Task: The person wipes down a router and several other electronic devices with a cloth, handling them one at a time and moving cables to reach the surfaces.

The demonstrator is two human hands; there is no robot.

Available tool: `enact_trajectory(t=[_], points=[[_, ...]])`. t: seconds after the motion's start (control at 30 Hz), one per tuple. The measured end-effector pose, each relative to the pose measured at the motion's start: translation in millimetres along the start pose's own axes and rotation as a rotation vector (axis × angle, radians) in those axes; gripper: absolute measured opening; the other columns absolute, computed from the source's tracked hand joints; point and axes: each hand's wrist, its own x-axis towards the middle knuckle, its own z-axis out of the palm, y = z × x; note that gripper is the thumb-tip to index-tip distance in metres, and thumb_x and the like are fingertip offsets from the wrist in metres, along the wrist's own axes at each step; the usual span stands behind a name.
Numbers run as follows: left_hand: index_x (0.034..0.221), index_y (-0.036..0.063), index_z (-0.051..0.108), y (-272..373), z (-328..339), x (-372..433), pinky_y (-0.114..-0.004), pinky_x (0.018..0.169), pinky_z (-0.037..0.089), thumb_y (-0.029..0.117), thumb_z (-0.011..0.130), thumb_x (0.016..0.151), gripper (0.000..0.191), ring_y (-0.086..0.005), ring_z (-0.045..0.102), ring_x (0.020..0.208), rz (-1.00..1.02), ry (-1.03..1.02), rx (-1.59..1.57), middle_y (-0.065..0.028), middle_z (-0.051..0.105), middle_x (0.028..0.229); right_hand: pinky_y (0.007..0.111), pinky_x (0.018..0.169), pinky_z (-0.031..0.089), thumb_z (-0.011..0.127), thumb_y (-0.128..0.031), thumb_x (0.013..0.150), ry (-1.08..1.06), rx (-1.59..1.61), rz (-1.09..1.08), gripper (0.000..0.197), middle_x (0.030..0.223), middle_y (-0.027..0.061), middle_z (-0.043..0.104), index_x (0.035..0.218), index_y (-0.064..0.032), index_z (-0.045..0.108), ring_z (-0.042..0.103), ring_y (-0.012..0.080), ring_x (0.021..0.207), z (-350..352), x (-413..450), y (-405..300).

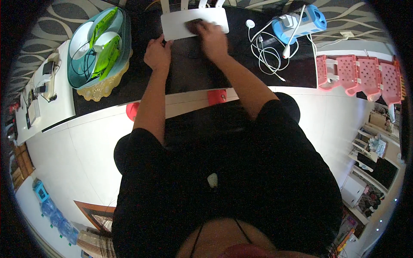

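A white Wi-Fi router (176, 24) with several upright antennas (184, 4) lies on a dark tabletop (190, 71) against the wall. My left hand (157, 54) grips its near left corner, with the thumb at the near edge and the fingers at the side. On the router's top, my right hand (213, 42) presses a dark brown pad or cloth (193, 26); motion blur hides its exact kind.
At left, a teal tray (75, 82) of white bowls and green packets stands on a yellow lace mat (100, 92). To the right are a coiled white cable (269, 59) and a blue-and-white power strip tower (300, 25). Pink baskets (367, 75) stand beyond the table's edge.
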Motion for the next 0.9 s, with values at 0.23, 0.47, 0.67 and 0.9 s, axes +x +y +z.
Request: enact_trajectory(t=[0.23,0.47,0.67,0.9], points=[[0.103,0.0219,0.069,-4,6,5,-0.038,0.072,0.05,0.035,0.072,0.073,0.034,-0.0242,0.062,0.089,0.002,0.034,-0.026,-0.0058,0.063,0.096,0.047,0.072,0.045,0.059,-0.011,0.078,0.179,-0.203,0.44,0.03,0.115,0.0104,0.054,0.108,-0.0106,0.061,0.05,0.0337,0.089,3,14,38],[0.103,0.0219,0.069,-11,8,23,-0.04,0.069,0.05,0.039,0.072,0.071,0.036,-0.0269,0.062,0.084,0.05,0.069,-0.033,-0.0083,0.062,0.092,0.048,0.079,0.044,0.058,-0.017,0.079,0.071,-0.097,0.342,0.03,0.117,0.0099,0.053,0.11,-0.0139,0.062,0.049,0.0348,0.098,19,38,19],[0.103,0.0195,0.069,-18,11,40,-0.039,0.07,0.05,0.03,0.072,0.073,0.033,-0.0277,0.062,0.086,0.091,0.087,-0.046,-0.0087,0.063,0.095,0.04,0.078,0.048,0.058,-0.009,0.074,-0.108,-0.005,0.265,0.042,0.121,0.0009,0.054,0.115,-0.0197,0.061,0.052,0.0292,0.099,38,66,-15],[0.102,0.0196,0.069,-12,9,38,-0.04,0.071,0.05,0.029,0.07,0.075,0.028,-0.0293,0.063,0.086,0.088,0.056,-0.01,-0.0106,0.066,0.091,0.04,0.083,0.047,0.056,-0.008,0.075,-0.323,-0.112,-0.174,0.045,0.126,-0.0028,0.052,0.118,-0.0229,0.059,0.051,0.0266,0.103,30,80,-57]])
